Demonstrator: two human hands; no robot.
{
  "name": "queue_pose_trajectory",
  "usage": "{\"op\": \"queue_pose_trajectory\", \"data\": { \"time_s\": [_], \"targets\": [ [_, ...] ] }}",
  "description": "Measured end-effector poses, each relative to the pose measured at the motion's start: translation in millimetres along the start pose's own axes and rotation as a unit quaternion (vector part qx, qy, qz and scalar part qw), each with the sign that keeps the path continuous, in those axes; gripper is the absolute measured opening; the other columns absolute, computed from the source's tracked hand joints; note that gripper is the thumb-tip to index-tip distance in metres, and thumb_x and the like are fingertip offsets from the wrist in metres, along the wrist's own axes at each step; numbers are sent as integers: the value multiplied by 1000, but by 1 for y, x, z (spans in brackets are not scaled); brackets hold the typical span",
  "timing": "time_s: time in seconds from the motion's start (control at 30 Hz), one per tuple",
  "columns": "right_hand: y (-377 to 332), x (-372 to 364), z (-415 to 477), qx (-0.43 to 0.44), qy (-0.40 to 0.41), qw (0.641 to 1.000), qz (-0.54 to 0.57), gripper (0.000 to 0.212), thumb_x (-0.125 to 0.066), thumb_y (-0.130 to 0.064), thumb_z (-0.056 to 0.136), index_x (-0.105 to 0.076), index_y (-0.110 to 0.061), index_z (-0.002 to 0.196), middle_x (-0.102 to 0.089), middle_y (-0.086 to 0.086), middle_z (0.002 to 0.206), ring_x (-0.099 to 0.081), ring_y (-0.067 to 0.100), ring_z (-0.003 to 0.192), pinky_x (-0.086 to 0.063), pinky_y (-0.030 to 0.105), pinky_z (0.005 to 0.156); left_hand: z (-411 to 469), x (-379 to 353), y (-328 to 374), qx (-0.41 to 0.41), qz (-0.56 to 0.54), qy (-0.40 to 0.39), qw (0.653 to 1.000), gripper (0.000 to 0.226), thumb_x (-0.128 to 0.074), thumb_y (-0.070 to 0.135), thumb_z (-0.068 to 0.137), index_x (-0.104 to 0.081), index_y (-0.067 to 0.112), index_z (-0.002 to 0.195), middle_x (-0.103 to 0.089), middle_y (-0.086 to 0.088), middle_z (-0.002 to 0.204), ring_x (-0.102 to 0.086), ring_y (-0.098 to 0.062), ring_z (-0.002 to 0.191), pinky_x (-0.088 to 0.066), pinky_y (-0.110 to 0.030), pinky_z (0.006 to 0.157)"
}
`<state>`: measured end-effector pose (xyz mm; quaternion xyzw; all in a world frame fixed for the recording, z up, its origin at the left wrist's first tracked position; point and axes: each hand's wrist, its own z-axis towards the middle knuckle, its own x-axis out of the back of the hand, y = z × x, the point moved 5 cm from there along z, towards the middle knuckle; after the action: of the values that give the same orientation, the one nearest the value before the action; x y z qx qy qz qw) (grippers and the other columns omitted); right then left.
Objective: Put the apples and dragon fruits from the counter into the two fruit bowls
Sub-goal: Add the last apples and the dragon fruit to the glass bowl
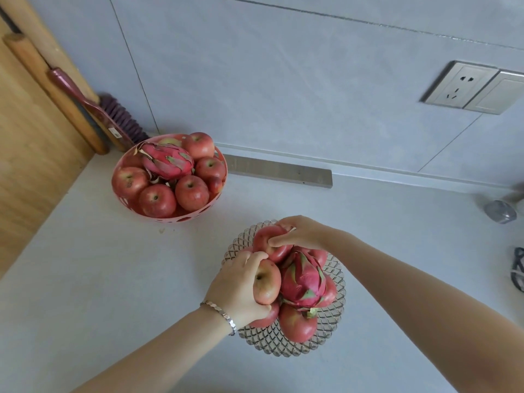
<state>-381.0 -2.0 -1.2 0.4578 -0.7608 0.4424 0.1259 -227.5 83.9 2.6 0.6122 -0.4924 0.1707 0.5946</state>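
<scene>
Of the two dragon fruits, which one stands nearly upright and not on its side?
The dragon fruit in the glass bowl, between the two hands. It points up among its apples, while the dragon fruit in the pink bowl lies flat across the pile.

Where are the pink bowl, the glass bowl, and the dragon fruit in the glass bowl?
pink bowl (128, 205): head view, on its front left wall below the apples.
glass bowl (283, 346): head view, on the bare near rim.
dragon fruit (302, 279): head view, on the middle of its pink skin.

Both forearms are bare, with no sleeves in view; the left hand (238, 282) has a thin silver link bracelet (224, 316) at the wrist, the right hand (300, 232) wears nothing
</scene>
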Motion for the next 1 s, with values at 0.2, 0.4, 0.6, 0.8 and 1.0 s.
{"op": "queue_pose_trajectory", "data": {
  "time_s": [0.2, 0.4, 0.6, 0.8, 1.0],
  "targets": [
    [0, 0, 2, 17, 31, 996, -76, 54, -58, -52, 74, -48, -31, 122, -49, -9, 105, -45, 14, 100, -38, 31, 79, 1, -6, 4, 1, 1, 10, 1000, 87, -71, 35, 66, -22, 27, 137, -31, 6, 140, -38, -17, 123, -44, -31, 96],
    [3, -7, 1, 13, 64, 998, 0, 49, -61, -41, 76, -51, -25, 122, -51, 3, 123, -52, 20, 103, -43, 32, 86, 3, -11, -4, 59, -108, 26, 992, 101, -79, 34, 64, -12, 19, 139, -14, -3, 139, -35, -17, 124, -34, -20, 91],
    [10, -7, -7, 18, 60, 995, 83, 47, -59, -38, 85, -47, -25, 129, -54, 4, 129, -52, 19, 111, -41, 32, 96, 6, -9, -14, 115, -193, 25, 974, 81, -81, 40, 60, -34, 27, 126, -28, 6, 117, -40, -11, 105, -35, -23, 90],
    [4, -9, -11, 20, 86, 994, 67, 45, -54, -38, 87, -49, -21, 128, -56, 4, 127, -53, 21, 109, -44, 37, 96, 8, -6, -1, 137, -89, 46, 986, 77, -80, 47, 57, -41, 20, 116, -41, -4, 112, -48, -23, 103, -42, -30, 88],
    [8, -13, -21, -1, 115, 992, 43, 60, -50, -46, 88, -31, -23, 140, -37, 10, 144, -37, 28, 130, -35, 44, 106, 6, -12, 4, 96, -38, 39, 994, 90, -70, 53, 68, -24, 17, 137, -34, -11, 134, -40, -27, 122, -40, -37, 102]
  ]
}}
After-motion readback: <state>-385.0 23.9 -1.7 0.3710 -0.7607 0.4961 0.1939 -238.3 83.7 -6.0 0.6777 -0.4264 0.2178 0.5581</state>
